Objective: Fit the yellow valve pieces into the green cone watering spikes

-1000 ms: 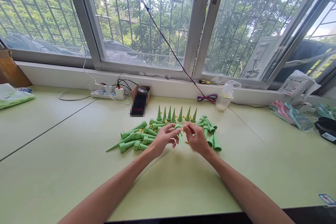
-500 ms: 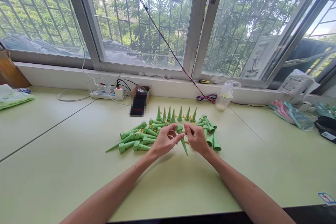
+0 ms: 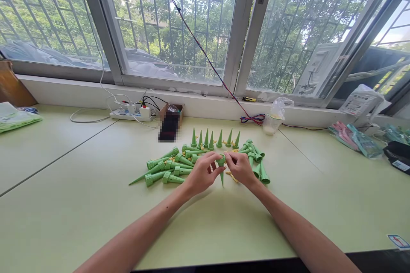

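Note:
Between the thumb and fingers of my left hand [image 3: 205, 169] is a green plastic plant watering spike [image 3: 221, 171], its tip pointing down and its wide collar on top. My right hand [image 3: 238, 166] is closed in a pinch against the collar's side, on a small yellow piece mostly hidden by the fingers. Loose yellow pieces [image 3: 233, 176] lie on the table just below that hand. To the left is a heap of green spikes [image 3: 171, 165] lying on their sides. Beyond my hands, several spikes [image 3: 219, 139] stand tip up in a row, with yellow pieces at their bases.
More green spikes [image 3: 263, 172] lie at the right of my hands. A power strip [image 3: 130, 115] with cables, a small cardboard box [image 3: 180, 115] and a bagged clear cup [image 3: 272, 123] stand along the window wall. Plastic bags [image 3: 355, 138] lie at far right on the pale green table [image 3: 192, 230].
The held spike has swung from a slant to nearly upright, tip down, and its open top now tilts toward me. Both hands have stayed close together in nearly the same place.

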The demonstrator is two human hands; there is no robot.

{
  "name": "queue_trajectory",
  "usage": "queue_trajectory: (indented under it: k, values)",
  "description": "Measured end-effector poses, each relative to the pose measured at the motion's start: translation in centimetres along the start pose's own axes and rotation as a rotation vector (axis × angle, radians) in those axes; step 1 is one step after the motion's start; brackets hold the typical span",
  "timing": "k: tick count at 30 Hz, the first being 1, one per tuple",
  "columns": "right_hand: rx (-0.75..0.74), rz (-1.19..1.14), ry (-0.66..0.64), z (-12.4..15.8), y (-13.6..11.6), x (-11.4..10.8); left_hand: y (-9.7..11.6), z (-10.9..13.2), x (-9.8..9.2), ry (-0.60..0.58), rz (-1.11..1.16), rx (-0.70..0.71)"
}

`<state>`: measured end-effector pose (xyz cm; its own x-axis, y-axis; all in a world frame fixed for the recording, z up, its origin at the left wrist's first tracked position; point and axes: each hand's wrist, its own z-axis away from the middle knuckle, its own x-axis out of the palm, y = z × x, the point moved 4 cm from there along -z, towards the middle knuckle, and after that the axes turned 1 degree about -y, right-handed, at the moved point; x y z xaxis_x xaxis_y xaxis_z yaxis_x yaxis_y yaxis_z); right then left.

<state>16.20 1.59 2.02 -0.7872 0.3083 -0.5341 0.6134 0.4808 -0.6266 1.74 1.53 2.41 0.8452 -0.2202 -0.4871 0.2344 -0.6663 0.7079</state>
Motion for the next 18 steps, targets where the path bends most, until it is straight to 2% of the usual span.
queue_trajectory:
  k: [6, 9, 14, 18]
  values:
    - [0.023, -0.02, 0.001, -0.05, 0.09, -0.08, -0.2, 0.09, 0.23, -0.001, -0.035, 0.081]
    - [0.035, -0.03, -0.001, -0.03, 0.19, 0.02, -0.22, 0.09, 0.29, 0.006, -0.033, 0.079]
    - [0.05, -0.056, 0.004, 0.05, 0.36, 0.28, -0.3, -0.06, 0.2, 0.047, 0.025, -0.035]
    - [0.032, -0.074, 0.02, 0.17, 0.05, 0.14, -0.56, -0.22, 0.19, 0.043, 0.199, -0.173]
